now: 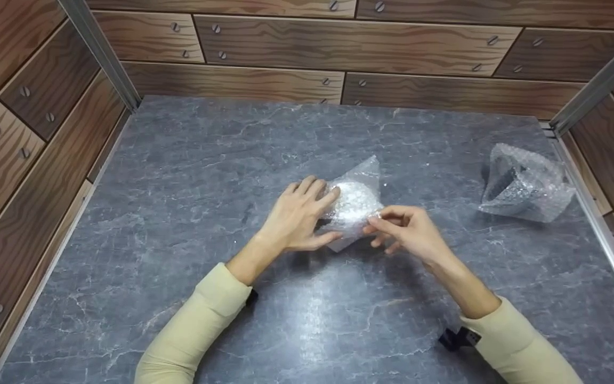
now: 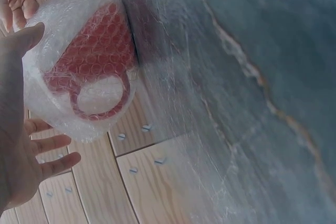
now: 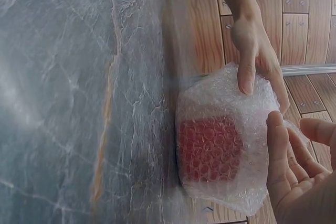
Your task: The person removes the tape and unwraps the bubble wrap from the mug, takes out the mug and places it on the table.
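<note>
Near the middle of the table, a red mug with a looped handle shows through clear bubble wrap folded around it. My left hand rests its spread fingers on the left side of the wrapped mug, thumb toward the near edge. At the near right side, my right hand pinches the edge of the wrap between thumb and forefinger, its other fingers loosely bent. The right wrist view shows the red mug wall under the bubbles, with the left hand on the far side.
Another crumpled piece of bubble wrap stands at the table's right side. Wood-patterned walls enclose the grey marbled table at the back and both sides, with metal posts at the corners.
</note>
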`<state>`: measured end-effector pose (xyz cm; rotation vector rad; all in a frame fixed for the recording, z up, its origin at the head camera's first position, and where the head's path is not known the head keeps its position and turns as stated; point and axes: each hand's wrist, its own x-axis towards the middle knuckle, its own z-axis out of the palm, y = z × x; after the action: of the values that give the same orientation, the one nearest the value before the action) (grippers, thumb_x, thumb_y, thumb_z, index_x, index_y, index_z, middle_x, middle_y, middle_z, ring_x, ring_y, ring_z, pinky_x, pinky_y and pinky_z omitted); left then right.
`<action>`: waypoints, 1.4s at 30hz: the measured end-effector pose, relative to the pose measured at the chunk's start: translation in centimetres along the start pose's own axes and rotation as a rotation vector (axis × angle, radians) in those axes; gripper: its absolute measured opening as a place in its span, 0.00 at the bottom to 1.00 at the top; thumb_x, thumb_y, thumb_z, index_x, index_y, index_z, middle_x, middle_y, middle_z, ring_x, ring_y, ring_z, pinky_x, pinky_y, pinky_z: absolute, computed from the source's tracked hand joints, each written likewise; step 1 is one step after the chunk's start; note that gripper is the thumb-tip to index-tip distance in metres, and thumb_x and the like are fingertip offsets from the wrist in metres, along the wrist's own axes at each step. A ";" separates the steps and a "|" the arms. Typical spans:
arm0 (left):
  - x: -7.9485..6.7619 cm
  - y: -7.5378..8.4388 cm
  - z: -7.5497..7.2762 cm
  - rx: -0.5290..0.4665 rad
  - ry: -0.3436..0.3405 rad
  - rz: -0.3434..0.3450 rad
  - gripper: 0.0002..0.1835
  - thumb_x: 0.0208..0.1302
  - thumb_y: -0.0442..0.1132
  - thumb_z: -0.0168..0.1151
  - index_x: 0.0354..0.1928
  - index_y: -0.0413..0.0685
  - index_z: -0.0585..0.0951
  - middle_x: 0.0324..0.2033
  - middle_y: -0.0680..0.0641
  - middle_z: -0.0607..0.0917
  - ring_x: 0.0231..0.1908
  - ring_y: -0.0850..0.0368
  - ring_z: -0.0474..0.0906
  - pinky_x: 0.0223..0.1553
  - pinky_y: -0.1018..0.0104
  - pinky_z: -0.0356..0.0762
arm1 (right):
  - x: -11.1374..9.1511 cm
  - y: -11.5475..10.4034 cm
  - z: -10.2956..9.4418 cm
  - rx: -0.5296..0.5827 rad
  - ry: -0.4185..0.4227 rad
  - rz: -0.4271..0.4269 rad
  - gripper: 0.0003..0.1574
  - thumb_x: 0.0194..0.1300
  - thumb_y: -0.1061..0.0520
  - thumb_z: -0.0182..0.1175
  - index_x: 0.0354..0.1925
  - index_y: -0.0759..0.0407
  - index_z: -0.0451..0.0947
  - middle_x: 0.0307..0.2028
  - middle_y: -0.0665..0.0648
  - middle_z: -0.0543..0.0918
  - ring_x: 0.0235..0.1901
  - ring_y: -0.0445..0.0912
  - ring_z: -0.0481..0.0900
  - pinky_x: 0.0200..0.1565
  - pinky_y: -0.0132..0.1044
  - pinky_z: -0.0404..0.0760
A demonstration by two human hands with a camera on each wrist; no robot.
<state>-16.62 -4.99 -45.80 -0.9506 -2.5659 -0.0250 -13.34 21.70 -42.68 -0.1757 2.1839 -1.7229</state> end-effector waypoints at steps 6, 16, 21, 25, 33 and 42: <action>0.0 0.1 -0.1 0.001 -0.011 -0.002 0.46 0.62 0.81 0.54 0.71 0.59 0.72 0.62 0.44 0.81 0.65 0.44 0.78 0.61 0.51 0.85 | 0.2 -0.3 0.1 -0.007 -0.012 0.025 0.13 0.74 0.51 0.67 0.43 0.62 0.85 0.36 0.48 0.94 0.29 0.41 0.90 0.27 0.35 0.89; 0.0 0.1 0.0 0.004 -0.020 -0.004 0.45 0.63 0.80 0.53 0.72 0.58 0.72 0.63 0.43 0.81 0.66 0.43 0.78 0.64 0.50 0.83 | 0.7 -0.5 0.5 -0.086 -0.013 -0.011 0.18 0.72 0.53 0.68 0.45 0.70 0.86 0.33 0.48 0.94 0.26 0.42 0.88 0.24 0.32 0.84; 0.0 0.2 0.0 0.001 -0.009 -0.002 0.45 0.63 0.80 0.53 0.72 0.58 0.73 0.63 0.43 0.81 0.66 0.43 0.78 0.62 0.49 0.84 | 0.6 -0.6 0.9 -0.099 0.029 -0.039 0.17 0.71 0.55 0.69 0.42 0.71 0.88 0.31 0.50 0.94 0.25 0.42 0.87 0.23 0.31 0.83; 0.1 0.2 -0.1 -0.005 -0.016 0.000 0.45 0.63 0.80 0.54 0.71 0.58 0.73 0.63 0.43 0.81 0.66 0.43 0.78 0.63 0.49 0.83 | 0.6 -0.7 1.1 -0.098 0.059 -0.031 0.17 0.68 0.55 0.72 0.42 0.72 0.88 0.30 0.50 0.94 0.23 0.40 0.86 0.22 0.29 0.81; 0.1 0.1 -0.6 -0.006 -0.052 0.001 0.46 0.64 0.80 0.53 0.73 0.57 0.72 0.66 0.42 0.80 0.70 0.40 0.76 0.68 0.47 0.81 | 0.6 -0.9 1.4 -0.149 0.119 -0.007 0.20 0.63 0.55 0.77 0.41 0.73 0.88 0.25 0.47 0.91 0.19 0.38 0.80 0.23 0.28 0.79; 0.6 0.3 -1.2 -0.084 -0.046 -0.012 0.46 0.64 0.79 0.53 0.70 0.52 0.74 0.66 0.39 0.80 0.69 0.40 0.76 0.74 0.43 0.73 | 0.7 0.1 1.8 -0.098 0.156 -0.062 0.16 0.64 0.58 0.75 0.38 0.73 0.87 0.22 0.43 0.88 0.17 0.36 0.76 0.23 0.28 0.79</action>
<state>-16.42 -4.56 -44.56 -0.9776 -2.6311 -0.1158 -13.33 19.87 -43.21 -0.1388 2.4008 -1.7157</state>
